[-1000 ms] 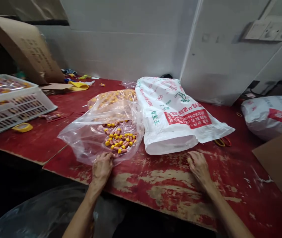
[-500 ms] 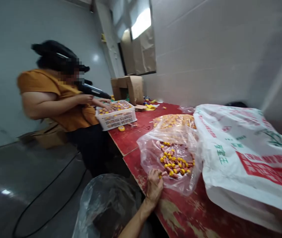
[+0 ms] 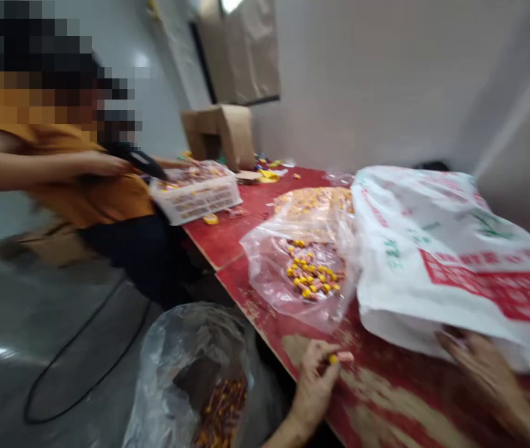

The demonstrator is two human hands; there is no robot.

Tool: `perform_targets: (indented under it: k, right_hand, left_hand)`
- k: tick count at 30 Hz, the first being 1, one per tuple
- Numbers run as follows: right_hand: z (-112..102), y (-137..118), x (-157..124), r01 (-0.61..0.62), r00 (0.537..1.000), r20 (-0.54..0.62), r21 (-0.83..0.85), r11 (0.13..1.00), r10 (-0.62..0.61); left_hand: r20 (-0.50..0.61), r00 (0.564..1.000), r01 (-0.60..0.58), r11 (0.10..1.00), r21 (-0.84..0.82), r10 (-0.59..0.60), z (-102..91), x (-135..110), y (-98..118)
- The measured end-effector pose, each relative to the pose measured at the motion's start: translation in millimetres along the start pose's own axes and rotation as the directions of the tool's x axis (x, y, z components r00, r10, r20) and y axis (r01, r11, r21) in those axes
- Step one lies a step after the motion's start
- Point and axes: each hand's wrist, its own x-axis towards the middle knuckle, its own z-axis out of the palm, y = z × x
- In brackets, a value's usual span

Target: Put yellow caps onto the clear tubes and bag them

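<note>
Since half a second ago our left hand (image 3: 314,379) has left the clear bag (image 3: 302,274) and come back to the surface (image 3: 386,398) edge, pinching one yellow-capped piece (image 3: 339,358) between fingers and thumb. Our right hand (image 3: 484,367) lies blurred against the white sack (image 3: 451,249); we cannot tell its grip. Below the edge hangs another bag (image 3: 199,373). A co-worker (image 3: 83,186) stands by the basket (image 3: 197,193).
</note>
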Motion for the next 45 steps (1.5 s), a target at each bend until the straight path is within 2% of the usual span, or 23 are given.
perform_targets:
  k: [3, 5, 8, 11, 13, 15, 17, 19, 21, 24, 27, 31, 34, 36, 39, 40, 42, 44, 45]
  right_hand:
    - [-34.6, -25.1, -48.8, -0.135, 0.977, 0.194, 0.227, 0.965, 0.091]
    - [-41.9, -48.7, -66.6, -0.181, 0.963, 0.245, 0.298, 0.937, 0.108]
    - [-44.0, -74.1, -81.8, -0.318, 0.928, 0.309, 0.366, 0.875, 0.208]
    - [-46.8, -87.7, -95.9, -0.435, 0.899, 0.310, 0.560, 0.705, 0.309]
    - [-47.1, -94.7, -104.7, -0.472, 0.876, 0.298, 0.690, 0.549, 0.378]
    - [-45.1, -102.4, -112.7, -0.520, 0.832, 0.335, 0.747, 0.413, 0.442]
    - [-41.0, -110.3, -119.9, -0.567, 0.795, 0.394, 0.752, 0.336, 0.461]
    - [-36.5, -116.5, -126.2, -0.585, 0.784, 0.432, 0.756, 0.295, 0.445]
    - [-33.3, -119.3, -130.9, -0.597, 0.787, 0.459, 0.734, 0.324, 0.411]
    - [-30.8, -117.7, -134.6, -0.595, 0.803, 0.484, 0.621, 0.509, 0.349]
    - [-26.3, -115.4, -138.7, -0.512, 0.843, 0.471, 0.553, 0.658, 0.260]
    - [-14.6, -117.2, -150.0, -0.444, 0.890, 0.349, 0.513, 0.735, 0.294]
    - [-10.0, -112.0, -153.9, -0.402, 0.903, 0.339, 0.442, 0.802, 0.265]
    - [-10.5, -99.9, -149.5, -0.288, 0.935, 0.300, 0.339, 0.896, 0.188]
    - [-14.2, -70.8, -136.5, -0.061, 0.993, 0.101, 0.013, 0.998, 0.060]
    - [-16.0, -60.4, -132.8, -0.017, 0.999, 0.042, -0.132, 0.991, 0.023]
    - [-20.2, -42.7, -128.5, 0.017, 1.000, 0.002, -0.387, 0.922, -0.018]
    - [-23.7, -31.9, -127.6, 0.012, 1.000, 0.018, -0.531, 0.847, -0.002]
    - [-24.4, -29.0, -127.0, 0.005, 1.000, 0.021, -0.563, 0.826, 0.009]
  left_hand:
    - [0.098, 0.991, 0.105, 0.990, -0.090, -0.096, 7.6, -1.7, 5.8]
    - [0.158, 0.978, 0.160, 0.977, -0.143, -0.136, 15.3, 0.3, 6.7]
    - [0.211, 0.955, 0.262, 0.922, -0.284, -0.207, 29.4, -1.8, 9.2]
    - [0.200, 0.946, 0.316, 0.852, -0.417, -0.253, 40.8, -9.6, 13.3]
    - [0.198, 0.945, 0.322, 0.842, -0.433, -0.259, 45.6, -15.7, 15.4]
    - [0.230, 0.940, 0.330, 0.847, -0.418, -0.253, 48.6, -21.8, 17.1]
    - [0.272, 0.927, 0.353, 0.849, -0.394, -0.259, 50.7, -27.5, 19.2]
    - [0.288, 0.920, 0.363, 0.857, -0.365, -0.267, 52.4, -32.0, 21.5]
    - [0.277, 0.925, 0.345, 0.881, -0.324, -0.260, 53.6, -35.6, 23.1]
    - [0.282, 0.927, 0.321, 0.912, -0.257, -0.247, 54.4, -40.8, 22.0]
    - [0.283, 0.936, 0.275, 0.939, -0.208, -0.212, 54.9, -46.3, 17.6]
    - [0.274, 0.956, 0.147, 0.979, -0.143, -0.104, 56.5, -48.4, 13.4]
    - [0.364, 0.931, 0.020, 0.999, -0.041, -0.004, 55.8, -38.3, 14.3]
    - [0.365, 0.927, -0.124, 0.989, 0.076, 0.088, 50.1, -22.4, 17.2]
    - [0.174, 0.949, -0.306, 0.906, 0.291, 0.264, 25.6, 16.6, 23.2]
    - [0.099, 0.944, -0.327, 0.868, 0.374, 0.313, 13.0, 33.2, 24.5]
    - [0.019, 0.928, -0.317, 0.760, 0.568, 0.372, -15.2, 69.7, 23.9]
    - [0.034, 0.928, -0.256, 0.571, 0.780, 0.370, -41.0, 106.4, 17.9]
    - [0.063, 0.932, -0.264, 0.551, 0.792, 0.357, -50.7, 123.0, 13.0]
